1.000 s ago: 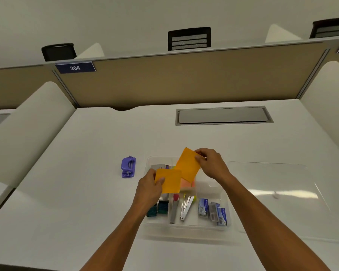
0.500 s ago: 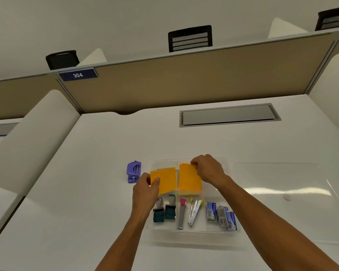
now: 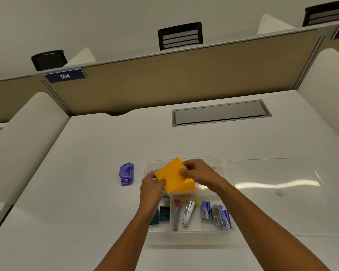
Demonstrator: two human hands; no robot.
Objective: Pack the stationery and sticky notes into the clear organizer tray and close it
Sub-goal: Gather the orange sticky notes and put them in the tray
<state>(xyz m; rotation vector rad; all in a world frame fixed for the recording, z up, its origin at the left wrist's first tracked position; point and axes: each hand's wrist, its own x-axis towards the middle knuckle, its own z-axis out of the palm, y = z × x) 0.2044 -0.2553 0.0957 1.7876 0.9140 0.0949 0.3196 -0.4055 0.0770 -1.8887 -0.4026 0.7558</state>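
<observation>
Both hands pinch one orange note pad (image 3: 172,174) over the tray's (image 3: 219,161) far half: left hand (image 3: 152,185) at its near-left corner, right hand (image 3: 199,174) at its right edge. Another orange pad (image 3: 189,185) lies underneath. A partition sign (image 3: 64,75) reads "304".

An open-plan office, and I sat at one of its partitioned desks.

My white desk (image 3: 98,153) was fenced by a tan divider panel (image 3: 174,79) at the back and rounded white side screens (image 3: 27,137), with a blue number plate (image 3: 64,75) reading 304 fixed to the panel's top edge. A grey cable hatch (image 3: 220,113) was set into the desktop, and black mesh chair backs (image 3: 180,35) rose behind the divider from the row of desks beyond.
</observation>
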